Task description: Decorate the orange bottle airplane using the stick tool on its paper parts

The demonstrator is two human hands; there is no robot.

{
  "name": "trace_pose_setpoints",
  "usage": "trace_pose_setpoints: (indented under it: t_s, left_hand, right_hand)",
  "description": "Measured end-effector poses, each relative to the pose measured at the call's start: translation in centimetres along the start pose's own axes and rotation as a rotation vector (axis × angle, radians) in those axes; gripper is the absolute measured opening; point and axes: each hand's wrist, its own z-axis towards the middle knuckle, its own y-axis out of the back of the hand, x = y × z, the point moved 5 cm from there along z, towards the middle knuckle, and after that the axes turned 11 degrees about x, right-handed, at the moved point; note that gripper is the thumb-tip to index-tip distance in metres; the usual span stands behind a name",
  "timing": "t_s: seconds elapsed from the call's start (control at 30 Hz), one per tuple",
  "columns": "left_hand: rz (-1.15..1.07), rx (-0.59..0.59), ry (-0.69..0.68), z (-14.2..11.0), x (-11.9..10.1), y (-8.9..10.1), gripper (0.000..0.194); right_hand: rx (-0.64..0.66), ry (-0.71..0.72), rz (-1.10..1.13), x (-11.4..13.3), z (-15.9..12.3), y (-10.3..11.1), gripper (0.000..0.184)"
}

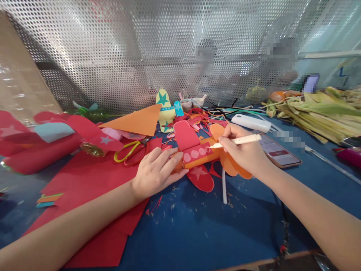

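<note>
A toy plane [197, 153] of orange and red paper lies on the blue table, its red strip marked with a row of pale pink dots. Around its left end curl the fingers of my left hand [158, 169], holding it steady. My right hand [242, 150] grips a white marker pen [239, 140], whose tip touches the strip near the last dot. Red wings stick out on both sides of the body, the nearer wing [199, 177] bearing a pale star. Orange rounded tail pieces [229, 165] are partly hidden under my right hand.
Red paper sheets [93, 188] and yellow-handled scissors [128, 152] lie left, beside finished red planes [50, 146]. Paper scraps [197, 116] and a small yellow plane [166, 113] sit behind. To the right are a phone [279, 148], a white device [251, 122] and dry husks [310, 113].
</note>
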Motion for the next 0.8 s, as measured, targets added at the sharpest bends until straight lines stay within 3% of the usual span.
trace_pose_setpoints:
  t_s: [0.8]
  left_hand:
    - [0.011,-0.004,-0.002,0.0,-0.09,-0.13,0.038]
  right_hand:
    - [-0.018,0.001,-0.015,-0.22,-0.07,0.08,0.022]
